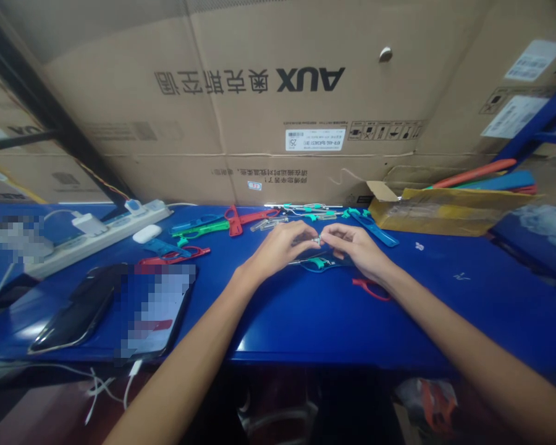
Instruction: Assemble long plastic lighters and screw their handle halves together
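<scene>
My left hand point(280, 248) and my right hand point(356, 248) meet over the blue table, fingertips closed in a pinch. Between them is a small shiny metal-looking piece point(317, 240), too small to name. Just below lies a dark blue plastic part with a teal piece point(319, 264) on it, partly hidden by my hands. A red looped plastic part point(371, 290) rests under my right wrist. Beyond my fingers are thin metal rods with green pieces point(312, 213) and several clear or metal tubes point(269, 224).
Red point(235, 221), green point(208, 229) and blue point(380, 230) plastic handles lie around. A taped carton point(435, 213) stands at right. On the left are a power strip point(115, 232), a black phone point(81, 306) and a tablet-like screen point(155, 309). Large cardboard point(241, 130) backs the table.
</scene>
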Tool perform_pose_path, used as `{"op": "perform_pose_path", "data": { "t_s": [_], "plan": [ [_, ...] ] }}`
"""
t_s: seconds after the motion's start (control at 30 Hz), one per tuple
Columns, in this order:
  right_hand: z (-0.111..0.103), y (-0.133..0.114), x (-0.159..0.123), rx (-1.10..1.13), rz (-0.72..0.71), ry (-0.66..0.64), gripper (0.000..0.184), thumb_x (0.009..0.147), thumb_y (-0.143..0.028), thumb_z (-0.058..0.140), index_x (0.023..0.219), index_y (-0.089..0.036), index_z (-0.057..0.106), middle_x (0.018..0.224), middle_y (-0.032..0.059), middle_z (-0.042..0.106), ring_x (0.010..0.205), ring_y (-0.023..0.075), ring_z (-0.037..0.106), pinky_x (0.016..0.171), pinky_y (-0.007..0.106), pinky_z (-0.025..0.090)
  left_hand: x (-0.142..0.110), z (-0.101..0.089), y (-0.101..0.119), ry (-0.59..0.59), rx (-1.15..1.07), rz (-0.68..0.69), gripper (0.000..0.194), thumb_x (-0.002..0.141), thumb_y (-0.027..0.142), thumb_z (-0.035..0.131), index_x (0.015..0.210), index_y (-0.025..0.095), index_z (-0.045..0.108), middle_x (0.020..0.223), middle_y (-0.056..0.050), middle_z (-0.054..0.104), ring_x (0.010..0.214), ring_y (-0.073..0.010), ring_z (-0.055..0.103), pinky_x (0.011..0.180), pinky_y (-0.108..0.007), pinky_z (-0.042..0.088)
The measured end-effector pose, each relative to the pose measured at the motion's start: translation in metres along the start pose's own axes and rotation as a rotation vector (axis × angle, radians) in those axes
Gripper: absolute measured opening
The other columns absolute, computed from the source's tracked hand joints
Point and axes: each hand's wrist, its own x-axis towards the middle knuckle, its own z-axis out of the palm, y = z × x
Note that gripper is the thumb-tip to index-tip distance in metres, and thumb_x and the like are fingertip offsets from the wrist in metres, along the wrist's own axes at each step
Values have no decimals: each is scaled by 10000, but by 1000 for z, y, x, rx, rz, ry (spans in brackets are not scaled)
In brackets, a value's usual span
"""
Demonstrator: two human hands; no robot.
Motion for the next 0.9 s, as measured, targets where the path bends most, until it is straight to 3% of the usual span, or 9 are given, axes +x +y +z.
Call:
{"op": "perform_pose_path", "data": {
  "t_s": [0.57,0.9],
  "plan": [
    [0,-1,-1,18,8,-32,328,771,-516,762,877,-218,675,803,-2,616,590,96,398,490,240,309,0,-1,0,9,19,22,175,960,358,638,1021,201,683,968,-36,717,886,-177,654,831,-318,489],
    [-2,-3,-3,-128,-57,-57,361,833,-572,680,870,-215,640,930,14,625,609,108,470,592,277,406,-1,-2,2,46,54,18,191,939,394,661,999,221,714,938,-25,731,876,-180,668,815,-316,499]
  ]
}}
